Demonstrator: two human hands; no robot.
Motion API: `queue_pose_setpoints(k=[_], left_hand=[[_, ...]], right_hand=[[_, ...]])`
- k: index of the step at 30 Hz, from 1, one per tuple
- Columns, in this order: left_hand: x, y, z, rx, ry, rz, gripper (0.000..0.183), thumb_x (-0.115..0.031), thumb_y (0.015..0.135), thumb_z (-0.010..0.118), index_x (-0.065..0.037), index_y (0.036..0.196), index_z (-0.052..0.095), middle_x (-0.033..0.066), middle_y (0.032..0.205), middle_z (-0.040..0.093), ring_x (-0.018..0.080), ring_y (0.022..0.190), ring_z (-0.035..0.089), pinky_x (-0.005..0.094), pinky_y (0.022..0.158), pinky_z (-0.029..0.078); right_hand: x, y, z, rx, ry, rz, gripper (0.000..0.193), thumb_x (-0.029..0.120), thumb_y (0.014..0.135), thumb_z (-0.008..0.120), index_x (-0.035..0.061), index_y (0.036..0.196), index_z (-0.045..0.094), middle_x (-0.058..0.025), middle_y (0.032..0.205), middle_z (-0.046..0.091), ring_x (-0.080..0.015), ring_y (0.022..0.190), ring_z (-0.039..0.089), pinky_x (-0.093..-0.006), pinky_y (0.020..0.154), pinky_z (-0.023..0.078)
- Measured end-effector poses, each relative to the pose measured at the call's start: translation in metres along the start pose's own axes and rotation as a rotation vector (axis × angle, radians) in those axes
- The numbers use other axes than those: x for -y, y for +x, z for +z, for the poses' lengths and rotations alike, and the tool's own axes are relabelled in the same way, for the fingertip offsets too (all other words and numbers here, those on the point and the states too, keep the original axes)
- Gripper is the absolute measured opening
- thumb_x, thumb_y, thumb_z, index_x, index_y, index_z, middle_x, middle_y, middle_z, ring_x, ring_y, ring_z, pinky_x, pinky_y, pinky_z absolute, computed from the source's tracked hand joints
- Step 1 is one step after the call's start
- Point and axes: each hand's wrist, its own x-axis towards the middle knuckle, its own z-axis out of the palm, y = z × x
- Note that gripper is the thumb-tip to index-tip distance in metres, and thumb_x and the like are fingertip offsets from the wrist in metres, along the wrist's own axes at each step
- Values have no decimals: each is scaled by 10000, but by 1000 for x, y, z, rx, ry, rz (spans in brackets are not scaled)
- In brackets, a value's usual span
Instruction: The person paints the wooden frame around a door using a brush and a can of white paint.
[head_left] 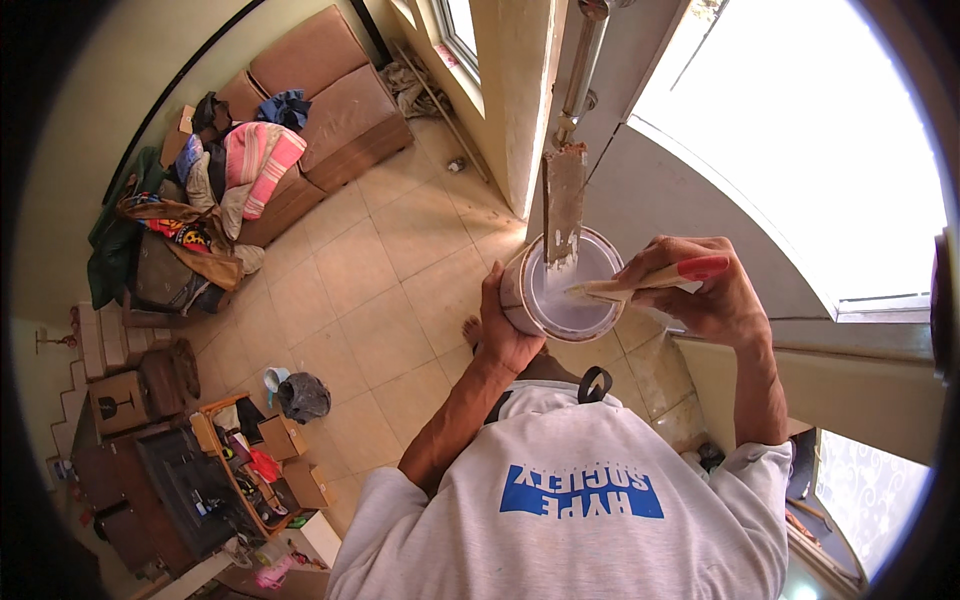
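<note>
Plainly, the paint can (513, 298) was the middle of everything: up in front of the chest, mouth tipped into view, pale lilac-white paint inside. Left hand (508, 335) was wrapped round the can's left and near wall, holding it; part of the grip lay out of sight behind the can. Right hand (715, 290), at the can's right, was closed on a paintbrush (655, 279), fingers about the handle, its red end showing past the knuckles. Brush slanted leftward over the can's rim, bristles inside the mouth; could not tell how far, if at all, they were dipped. A flat brown strip (563, 200) reached over the can's far rim, lower end daubed white; its foot was hard to make out against the paint. Beyond the can, a metal pole (583, 80) ran up and out of frame. Far left of the can, a brown sofa (335, 115) was partly covered by a heap of cloth (262, 165), single pieces hard to separate. Lower left of the can, a dark plastic bag (303, 397) sat on the tiled floor (375, 300), contents hidden. Right of the can, a large window (800, 150) was washed out by glare. Just left of the can, below, a foot (471, 330) showed, mostly covered by the left hand and forearm.
</note>
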Motion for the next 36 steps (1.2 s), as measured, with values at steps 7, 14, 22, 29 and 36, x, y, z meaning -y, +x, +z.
queue_pose_setpoints(k=[7, 14, 22, 29, 36], left_hand=[[2, 2, 7, 8, 9, 0, 655, -567, 989, 497, -57, 1396, 545, 100, 1351, 628, 242, 1272, 583, 430, 1105, 470], [2, 6, 4, -26, -20, -6, 649, -562, 993, 489, -58, 1400, 541, 98, 1360, 623, 245, 1272, 585, 420, 1106, 470], [-12, 15, -3, -65, -4, -11, 648, -563, 993, 483, -63, 1402, 536, 94, 1367, 615, 246, 1264, 588, 431, 1095, 476], [-33, 22, -3, -11, -13, -24, 552, -509, 989, 521, -114, 1374, 552, 77, 1361, 608, 264, 1257, 584, 481, 1055, 508], [-43, 33, -6, -56, 101, -62, 668, -586, 987, 468, -94, 1436, 509, 89, 1432, 561, 271, 1310, 544, 472, 1101, 459]], right_hand=[[-5, -4, -1, -30, 48, -1, 218, 2, 800, 797, -1, 1002, 715, -104, 968, 754, -223, 905, 738, -358, 826, 601], [-46, -27, 4, -459, 524, 110, 257, 78, 864, 796, -30, 1056, 664, -124, 943, 730, -213, 873, 738, -349, 798, 631], [-76, -33, 56, -712, 989, 162, 234, 152, 966, 696, -26, 1087, 604, -175, 917, 723, -223, 771, 756, -373, 696, 665], [-74, -20, 90, -878, 1075, 122, 178, 214, 1014, 633, 48, 978, 578, -133, 841, 717, -194, 705, 739, -350, 657, 649], [-85, -7, 116, -1061, 1049, 25, 233, 278, 1007, 655, 52, 961, 618, -105, 930, 701, -182, 756, 715, -351, 677, 651]])
